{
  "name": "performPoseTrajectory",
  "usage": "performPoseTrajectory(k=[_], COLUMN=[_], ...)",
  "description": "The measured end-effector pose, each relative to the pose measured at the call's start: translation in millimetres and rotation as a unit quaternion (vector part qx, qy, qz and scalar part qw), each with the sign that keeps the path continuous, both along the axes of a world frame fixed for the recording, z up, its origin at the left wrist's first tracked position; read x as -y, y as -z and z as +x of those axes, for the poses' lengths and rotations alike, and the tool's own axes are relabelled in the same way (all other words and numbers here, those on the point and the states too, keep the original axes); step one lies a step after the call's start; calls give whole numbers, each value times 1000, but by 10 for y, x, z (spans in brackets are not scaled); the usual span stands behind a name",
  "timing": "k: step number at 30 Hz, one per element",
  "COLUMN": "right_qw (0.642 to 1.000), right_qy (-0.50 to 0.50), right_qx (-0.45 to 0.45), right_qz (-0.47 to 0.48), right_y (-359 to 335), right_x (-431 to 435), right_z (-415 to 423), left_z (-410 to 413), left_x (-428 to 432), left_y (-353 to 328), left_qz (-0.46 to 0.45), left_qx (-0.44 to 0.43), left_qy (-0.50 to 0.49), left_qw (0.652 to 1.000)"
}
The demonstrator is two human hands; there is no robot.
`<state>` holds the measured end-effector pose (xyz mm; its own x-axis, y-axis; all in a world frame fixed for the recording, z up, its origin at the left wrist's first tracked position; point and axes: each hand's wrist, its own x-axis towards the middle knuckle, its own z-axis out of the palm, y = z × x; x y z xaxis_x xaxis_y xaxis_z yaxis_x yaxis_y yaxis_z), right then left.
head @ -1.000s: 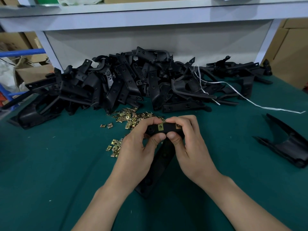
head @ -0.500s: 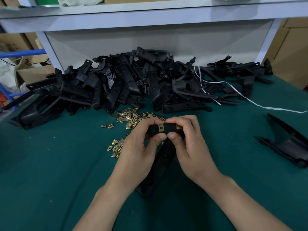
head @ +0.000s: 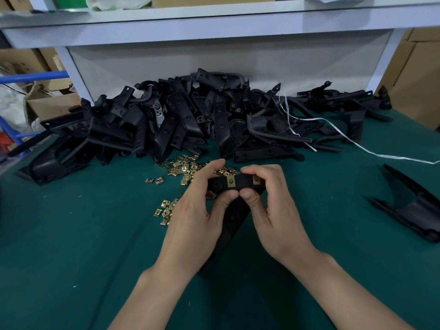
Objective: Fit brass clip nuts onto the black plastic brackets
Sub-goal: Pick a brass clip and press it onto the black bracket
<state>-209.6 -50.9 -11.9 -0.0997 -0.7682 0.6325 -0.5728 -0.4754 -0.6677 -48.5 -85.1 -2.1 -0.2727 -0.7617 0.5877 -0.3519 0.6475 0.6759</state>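
Green cloth [head: 71, 234] covered the bench, a heap of black brackets [head: 178, 120] piled at the back. Thumbs and curled fingers [head: 264, 171] pinched one bracket [head: 244, 183], a brass clip nut [head: 231, 181] seated mid-bar — a second seemed to sit under the right fingers. Uneven thumb pressure could skew it off its hole. Both wrists angled inward, left hand [head: 190, 215] and right hand [head: 273, 210] meeting thumb to thumb, loose nuts [head: 183, 167] just beyond.

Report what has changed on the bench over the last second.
Nothing has visibly changed. The left hand and right hand still grip the black plastic bracket between fingers and thumbs, with a brass clip nut seated on its top bar. The loose clip nuts and the pile of brackets lie as before.
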Motion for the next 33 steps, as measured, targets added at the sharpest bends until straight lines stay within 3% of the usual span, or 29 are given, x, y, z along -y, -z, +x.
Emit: performPoseTrajectory(k=[10,33], right_qw=[996,995], right_qy=[17,6], right_qx=[80,85], right_qz=[39,56], right_y=[-75,-44], right_x=[-42,-13], right_z=[41,59], left_z=[-9,3], left_x=[30,42], left_y=[-4,-47], left_qz=[-36,-13], left_qx=[1,21], left_qy=[19,20], left_qw=[999,1000])
